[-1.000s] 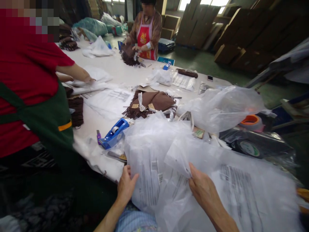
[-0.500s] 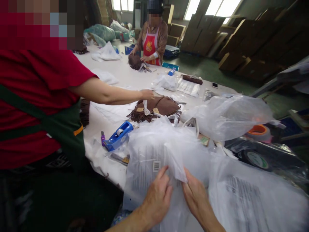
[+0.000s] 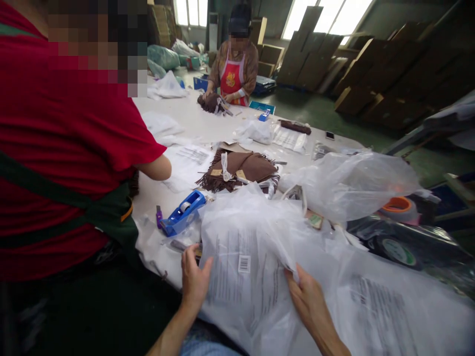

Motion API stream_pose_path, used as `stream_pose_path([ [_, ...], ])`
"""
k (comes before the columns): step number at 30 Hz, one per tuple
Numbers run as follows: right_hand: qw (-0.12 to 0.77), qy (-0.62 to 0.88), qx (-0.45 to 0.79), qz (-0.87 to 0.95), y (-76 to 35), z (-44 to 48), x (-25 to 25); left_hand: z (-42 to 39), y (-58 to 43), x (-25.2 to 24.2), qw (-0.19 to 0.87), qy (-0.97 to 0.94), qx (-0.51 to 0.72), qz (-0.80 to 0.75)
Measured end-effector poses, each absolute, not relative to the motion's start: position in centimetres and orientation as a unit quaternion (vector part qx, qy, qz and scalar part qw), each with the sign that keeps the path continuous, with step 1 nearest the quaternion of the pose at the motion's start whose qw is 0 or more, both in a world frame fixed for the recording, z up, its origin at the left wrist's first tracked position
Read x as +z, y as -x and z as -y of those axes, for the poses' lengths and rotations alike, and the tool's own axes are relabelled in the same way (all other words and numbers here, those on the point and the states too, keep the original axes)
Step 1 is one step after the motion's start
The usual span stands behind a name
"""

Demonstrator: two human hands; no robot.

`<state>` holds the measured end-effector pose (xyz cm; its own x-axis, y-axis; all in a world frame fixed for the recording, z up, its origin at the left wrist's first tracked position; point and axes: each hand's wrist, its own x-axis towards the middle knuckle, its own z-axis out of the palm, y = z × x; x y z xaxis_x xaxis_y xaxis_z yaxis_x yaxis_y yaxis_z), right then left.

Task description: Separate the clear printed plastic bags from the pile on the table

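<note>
Bag (image 3: 237, 242) is pinched by right hand (image 3: 308, 296); left hand (image 3: 196, 277) is spread, unclosed, at bag's left edge. Dispenser (image 3: 181, 215) is placed left of bag, fringed cloth (image 3: 252, 165) beyond bag.

The site is a packing workshop in a factory or warehouse hall. A long white worktop (image 3: 208, 126) carries packing supplies: a printed plastic bag (image 3: 228, 282) with a barcode (image 3: 244, 264), a blue tape dispenser (image 3: 185, 213), a roll of tape (image 3: 401, 214), and fringed brown cloth (image 3: 256, 165) with paper tags (image 3: 240, 174). Two workers share this worktop: one co-worker (image 3: 252, 64) wears a red apron (image 3: 230, 81), another co-worker (image 3: 74, 133) a green apron (image 3: 111, 222). Upright sheets of cardboard (image 3: 308, 62) stand beyond the green floor (image 3: 304, 102). Windows (image 3: 181, 12) are set in the far wall.
</note>
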<state>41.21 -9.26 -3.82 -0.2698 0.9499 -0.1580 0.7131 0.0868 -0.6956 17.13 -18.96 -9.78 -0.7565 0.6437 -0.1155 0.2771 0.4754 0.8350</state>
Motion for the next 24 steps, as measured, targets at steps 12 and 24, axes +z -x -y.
stream_pose_path([
  [12,0.138,0.553,0.330,0.752,-42.7,8.9,-3.5,17.6,-17.8,-5.3,0.110,-0.519,0.132,-0.837],
  [24,0.209,0.594,0.425,0.650,-39.4,9.9,-2.4,16.2,-27.8,-2.2,0.435,-0.571,0.320,-0.618],
])
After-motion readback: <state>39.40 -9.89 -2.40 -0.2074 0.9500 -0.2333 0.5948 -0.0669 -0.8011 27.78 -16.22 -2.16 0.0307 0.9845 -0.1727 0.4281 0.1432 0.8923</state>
